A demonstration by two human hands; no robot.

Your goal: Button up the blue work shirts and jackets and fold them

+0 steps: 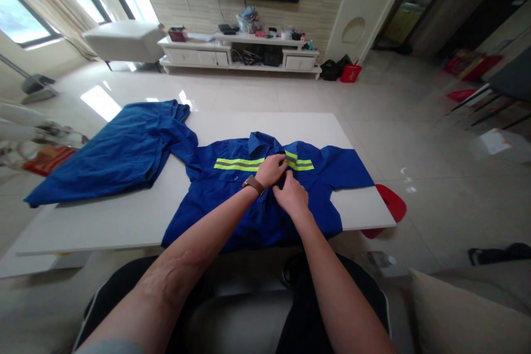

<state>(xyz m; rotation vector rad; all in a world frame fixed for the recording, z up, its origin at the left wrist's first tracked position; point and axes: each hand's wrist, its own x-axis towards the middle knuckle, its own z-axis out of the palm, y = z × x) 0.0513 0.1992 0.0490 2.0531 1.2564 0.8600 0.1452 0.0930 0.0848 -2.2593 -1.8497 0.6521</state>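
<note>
We find the blue jacket (224,182) spread on the white table (112,227), its collar (261,144) toward the table's far edge, and a second blue garment (120,155) lying over the table's left end. We note left hand (271,170) and right hand (292,195) touching the jacket's front, fingers bent; we cannot tell whether either grips cloth

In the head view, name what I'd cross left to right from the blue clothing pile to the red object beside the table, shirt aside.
Blue clothing pile → brown watch strap → left hand → right hand → red object
</note>
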